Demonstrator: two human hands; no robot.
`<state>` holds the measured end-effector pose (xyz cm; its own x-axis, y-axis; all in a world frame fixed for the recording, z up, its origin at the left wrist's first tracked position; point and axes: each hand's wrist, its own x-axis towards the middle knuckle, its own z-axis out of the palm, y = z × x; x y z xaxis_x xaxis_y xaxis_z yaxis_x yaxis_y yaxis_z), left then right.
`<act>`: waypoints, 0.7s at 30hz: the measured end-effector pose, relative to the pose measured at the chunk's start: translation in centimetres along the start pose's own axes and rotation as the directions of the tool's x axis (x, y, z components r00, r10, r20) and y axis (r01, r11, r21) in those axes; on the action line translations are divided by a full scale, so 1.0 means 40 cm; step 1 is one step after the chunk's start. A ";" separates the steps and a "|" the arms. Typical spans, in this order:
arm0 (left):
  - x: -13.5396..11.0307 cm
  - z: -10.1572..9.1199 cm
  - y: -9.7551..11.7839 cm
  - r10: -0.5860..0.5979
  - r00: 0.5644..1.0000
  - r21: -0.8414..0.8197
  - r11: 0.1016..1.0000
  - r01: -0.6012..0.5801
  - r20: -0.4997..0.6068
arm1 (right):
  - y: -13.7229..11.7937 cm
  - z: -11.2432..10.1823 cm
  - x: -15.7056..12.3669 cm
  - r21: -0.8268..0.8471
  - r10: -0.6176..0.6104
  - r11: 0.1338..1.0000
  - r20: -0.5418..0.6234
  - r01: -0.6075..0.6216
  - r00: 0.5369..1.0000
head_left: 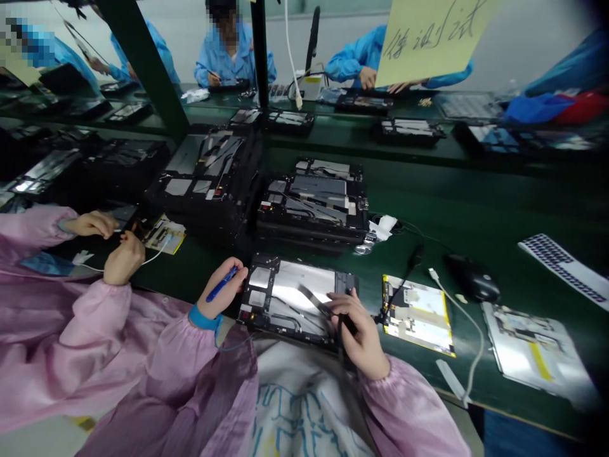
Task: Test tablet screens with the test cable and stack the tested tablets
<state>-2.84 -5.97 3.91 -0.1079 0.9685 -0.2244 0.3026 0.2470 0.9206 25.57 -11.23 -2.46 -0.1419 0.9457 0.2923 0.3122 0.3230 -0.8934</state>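
Observation:
An opened tablet (304, 279), with a silvery plate and dark ribbon cables showing, lies at the table's front edge before me. My left hand (222, 289) wears a blue wrist strap (204, 319) and is closed on a slim blue pen-like tool (221, 284); its fingertips are at the tablet's left edge. Over the tablet's right side, my right hand (359, 333) is closed round a thin dark strip-like tool (311, 298). The strip's tip points left across the plate; whether it touches cannot be made out.
Stacked opened tablets (314, 203) stand behind the work, with a taller stack (204, 171) further left. To the right lie a yellow-edged battery (419, 314), a white cable (451, 301), a mouse (476, 279) and a metal-backed panel (533, 349). A co-worker's hands (111, 244) work at left.

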 end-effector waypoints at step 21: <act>-0.055 0.023 0.089 0.423 0.873 0.071 0.905 -0.419 -0.243 | -0.136 -0.174 0.044 0.042 0.359 0.918 0.339 -0.395 0.870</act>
<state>-0.66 -7.20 7.38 -0.1969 0.9422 0.2710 0.3863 -0.1795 0.9047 30.15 -11.08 5.30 -0.3297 0.9264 -0.1821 0.3029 -0.0789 -0.9498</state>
